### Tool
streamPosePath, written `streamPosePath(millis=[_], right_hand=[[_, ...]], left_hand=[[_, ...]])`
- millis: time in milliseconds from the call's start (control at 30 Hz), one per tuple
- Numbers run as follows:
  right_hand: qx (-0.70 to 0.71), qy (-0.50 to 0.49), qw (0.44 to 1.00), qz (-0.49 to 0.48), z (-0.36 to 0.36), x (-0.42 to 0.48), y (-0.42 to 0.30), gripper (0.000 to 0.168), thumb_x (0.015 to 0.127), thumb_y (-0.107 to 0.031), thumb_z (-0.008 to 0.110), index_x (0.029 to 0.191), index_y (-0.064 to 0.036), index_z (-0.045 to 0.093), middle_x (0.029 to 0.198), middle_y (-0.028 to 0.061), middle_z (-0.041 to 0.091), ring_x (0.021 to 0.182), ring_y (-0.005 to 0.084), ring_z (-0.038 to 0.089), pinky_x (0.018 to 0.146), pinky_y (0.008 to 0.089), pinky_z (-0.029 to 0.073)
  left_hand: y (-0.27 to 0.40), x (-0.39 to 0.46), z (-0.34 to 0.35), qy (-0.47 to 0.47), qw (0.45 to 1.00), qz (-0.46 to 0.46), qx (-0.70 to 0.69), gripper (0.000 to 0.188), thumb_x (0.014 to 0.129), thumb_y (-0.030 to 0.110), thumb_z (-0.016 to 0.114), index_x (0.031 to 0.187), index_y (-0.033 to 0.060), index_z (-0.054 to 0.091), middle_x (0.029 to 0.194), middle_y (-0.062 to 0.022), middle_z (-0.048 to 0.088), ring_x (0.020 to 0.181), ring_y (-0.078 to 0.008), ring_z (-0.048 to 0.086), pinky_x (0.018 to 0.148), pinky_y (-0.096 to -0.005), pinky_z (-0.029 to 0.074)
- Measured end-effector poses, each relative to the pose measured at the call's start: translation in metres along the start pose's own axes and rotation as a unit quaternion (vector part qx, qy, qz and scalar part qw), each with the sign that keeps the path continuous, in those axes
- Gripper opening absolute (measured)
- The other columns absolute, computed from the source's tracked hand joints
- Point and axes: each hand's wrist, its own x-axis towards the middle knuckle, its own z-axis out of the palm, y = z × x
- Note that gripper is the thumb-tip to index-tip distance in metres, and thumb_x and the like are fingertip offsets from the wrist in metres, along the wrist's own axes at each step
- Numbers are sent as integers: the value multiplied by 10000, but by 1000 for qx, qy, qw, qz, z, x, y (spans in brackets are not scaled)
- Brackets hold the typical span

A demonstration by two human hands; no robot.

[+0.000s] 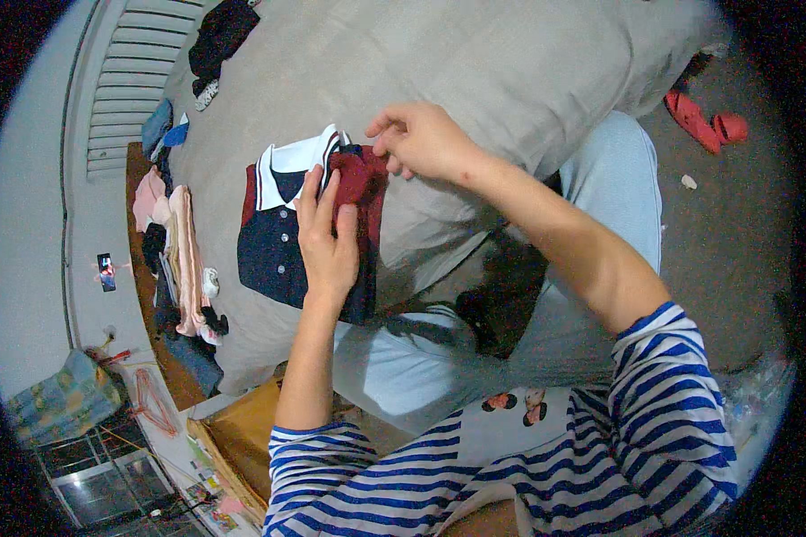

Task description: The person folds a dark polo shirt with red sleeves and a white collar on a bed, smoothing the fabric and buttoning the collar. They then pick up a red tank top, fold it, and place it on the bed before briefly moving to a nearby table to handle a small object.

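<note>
A navy polo shirt (pixel 269 248) with a white striped-edge collar, dark red sleeves and clear buttons lies partly folded on the bed. My left hand (pixel 328 235) rests flat on its front, fingers spread, beside the collar (pixel 294 158). A bunched dark red sleeve (pixel 350 178) lies folded in over the shirt, next to my left fingertips. Just past the shirt's right edge hovers my right hand (pixel 423 137), fingers loosely bent and apart, with nothing visible in them. Its fingertips are close to the dark red fabric; whether they touch it is unclear.
Grey sheet (pixel 483 60) covers the bed. Folded clothes (pixel 185 262) are stacked along its left side by a brown wooden board (pixel 138 201). Dark clothing (pixel 221 37) lies at the far left. Red clogs (pixel 695 121) are on the floor at right.
</note>
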Motion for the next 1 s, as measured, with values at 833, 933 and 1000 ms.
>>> streamPosePath(millis=[833,933,1000], right_hand=[[-354,-97,915,-166,6,62,-11,143,704,-156,598,696,-43,685,614,132,636,564,229,614,546,375,470],[-335,-86,916,-204,4,68,5,136,726,-161,602,717,-55,685,625,130,631,588,234,608,583,360,475],[-294,-99,932,-188,-2,64,11,142,732,-170,615,730,-44,680,639,129,635,587,221,597,593,348,473]], left_hand=[[8,-2,10,-61,992,68,87,777,879,455,512,1459,31,216,1516,-249,120,1400,-421,126,1068,-629,28],[13,0,12,-96,980,75,160,830,864,564,471,1452,27,233,1516,-264,81,1400,-445,77,1053,-654,31],[12,1,13,-100,977,77,170,835,862,577,466,1451,32,237,1517,-264,72,1401,-443,73,1050,-657,32]])
